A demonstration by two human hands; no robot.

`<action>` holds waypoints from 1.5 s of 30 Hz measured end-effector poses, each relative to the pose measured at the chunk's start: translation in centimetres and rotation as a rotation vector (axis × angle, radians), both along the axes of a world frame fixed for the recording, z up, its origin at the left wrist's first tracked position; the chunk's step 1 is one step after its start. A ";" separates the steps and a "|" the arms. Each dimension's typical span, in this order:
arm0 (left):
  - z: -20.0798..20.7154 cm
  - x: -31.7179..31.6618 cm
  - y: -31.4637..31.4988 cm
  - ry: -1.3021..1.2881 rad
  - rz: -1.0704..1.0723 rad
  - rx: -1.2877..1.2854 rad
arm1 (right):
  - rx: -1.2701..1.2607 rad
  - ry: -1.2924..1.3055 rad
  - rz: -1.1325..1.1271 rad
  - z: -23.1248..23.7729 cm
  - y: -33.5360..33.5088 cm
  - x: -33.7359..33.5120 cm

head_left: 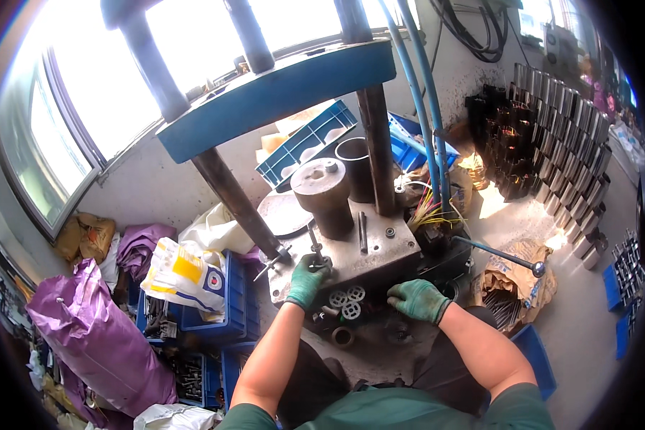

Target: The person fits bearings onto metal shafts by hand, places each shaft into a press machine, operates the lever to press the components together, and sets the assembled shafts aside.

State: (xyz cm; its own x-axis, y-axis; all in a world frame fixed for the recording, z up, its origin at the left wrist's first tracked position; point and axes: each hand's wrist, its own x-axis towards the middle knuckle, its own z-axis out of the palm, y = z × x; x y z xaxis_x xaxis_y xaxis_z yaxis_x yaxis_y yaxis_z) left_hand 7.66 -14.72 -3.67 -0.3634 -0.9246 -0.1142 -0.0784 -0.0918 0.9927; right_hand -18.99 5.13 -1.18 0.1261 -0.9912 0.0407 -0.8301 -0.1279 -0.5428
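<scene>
My left hand [307,282], in a green glove, is closed around the lower part of a slim metal rod with a round base [314,240], which stands upright on the steel bed plate [387,252] of a press. The fingers partly hide the base. My right hand [418,301], in a matching glove, hovers by the plate's front edge. Its fingers are loosely bent and apart, with nothing visible in them. Between my hands, below the plate, lie three spoked metal discs [350,310] and a short metal ring [342,337]. A thick flanged cylinder [321,190] stands on the plate, beside a loose pin [362,233].
A blue crossbeam [279,97] on dark columns spans above the plate. A lever with a ball end [509,258] juts out at right, over a torn sack of rods [505,304]. Stacked metal tubes [562,150] stand far right. Blue crates [242,304] and a purple sack [97,337] sit left.
</scene>
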 end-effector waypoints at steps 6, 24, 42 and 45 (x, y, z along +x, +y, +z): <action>2.8 -1.6 0.8 0.277 0.046 -0.266 | 0.015 -0.025 0.075 -0.2 -0.8 -0.3; 16.7 -13.0 -14.4 0.441 -0.067 -0.413 | 0.344 0.126 0.287 -2.2 -2.0 -0.1; 16.0 -14.1 -15.9 0.128 -0.027 -0.593 | -0.049 0.137 0.225 7.5 4.9 -2.6; 15.6 -13.4 -17.4 0.142 0.012 -0.653 | -0.227 0.305 0.162 14.6 7.5 -3.8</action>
